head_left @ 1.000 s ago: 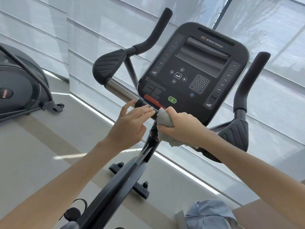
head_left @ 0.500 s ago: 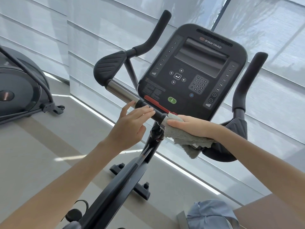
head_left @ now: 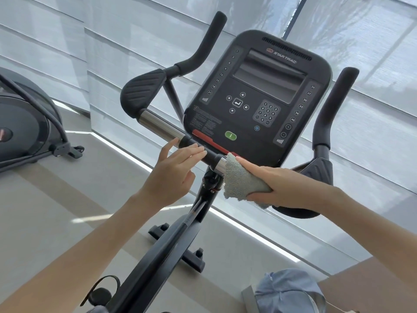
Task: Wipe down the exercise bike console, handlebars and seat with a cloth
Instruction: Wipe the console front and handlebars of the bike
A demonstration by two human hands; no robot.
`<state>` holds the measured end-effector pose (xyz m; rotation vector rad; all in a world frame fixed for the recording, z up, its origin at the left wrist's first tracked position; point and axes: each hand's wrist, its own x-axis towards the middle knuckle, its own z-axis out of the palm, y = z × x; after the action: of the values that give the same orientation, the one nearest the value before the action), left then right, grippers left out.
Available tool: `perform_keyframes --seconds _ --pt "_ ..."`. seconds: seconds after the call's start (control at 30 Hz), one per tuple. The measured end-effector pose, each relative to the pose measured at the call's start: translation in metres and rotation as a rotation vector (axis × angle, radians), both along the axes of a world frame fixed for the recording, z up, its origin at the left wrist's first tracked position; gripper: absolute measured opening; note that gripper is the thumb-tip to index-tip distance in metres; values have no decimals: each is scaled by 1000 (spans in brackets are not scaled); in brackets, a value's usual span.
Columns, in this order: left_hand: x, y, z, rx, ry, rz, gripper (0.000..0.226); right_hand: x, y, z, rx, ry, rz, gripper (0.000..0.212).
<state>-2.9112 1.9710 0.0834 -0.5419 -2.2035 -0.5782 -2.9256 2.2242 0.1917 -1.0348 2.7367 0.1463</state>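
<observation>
Wiping the handlebars is the step in hand, on my reading. Your right hand has the cloth pinched, with the fingers laid long over the top and the thumb tucked beneath. The cloth is folded round the crossbar directly under the lower edge of the console. Your left hand holds nothing. Its fingers are straight, the tips rest on the black collar of the crossbar just left of the cloth, and the thumb is raised.

Outstanding, as far as can be judged:
- The bright sleeve of the crossbar beyond your left hand.
- The elbow pad behind your right hand.
- The upright grip above that elbow pad.
- The seat (out of view, so its condition cannot be reported).
- The console face, which shows no sign either way.

The next move calls for keeping the cloth wrapped right round the tube and drawing it along the crossbar, with your left hand bracing the frame. Mind the red strip and the green button just above your right fingertips, since a careless upward stroke could press them.
</observation>
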Motion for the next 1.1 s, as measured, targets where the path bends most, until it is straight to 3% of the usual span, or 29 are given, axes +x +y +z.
perform_keyframes --seconds 0.1,0.27,0.47,0.63,0.7,0.83,1.1 --pt "-1 0 0 3 4 -2 42 8 1 -13 34 275 98 87" --pt "-2 0 0 11 9 -3 41 5 -22 -21 71 405 17 86" --pt "-1 -1 1 6 32 -8 39 -17 -64 -25 -55 305 -71 67" --pt "0 -2 0 3 33 -14 39 -35 -75 -16 -257 -144 -202 73" --pt "0 -2 0 -1 36 -15 40 -37 -72 -14 -278 -218 -227 68" --pt "-1 -2 1 -5 18 -18 41 -29 -58 -15 -241 -174 -231 54" --pt "0 0 1 0 -8 3 42 21 -12 -9 -17 165 -49 64"
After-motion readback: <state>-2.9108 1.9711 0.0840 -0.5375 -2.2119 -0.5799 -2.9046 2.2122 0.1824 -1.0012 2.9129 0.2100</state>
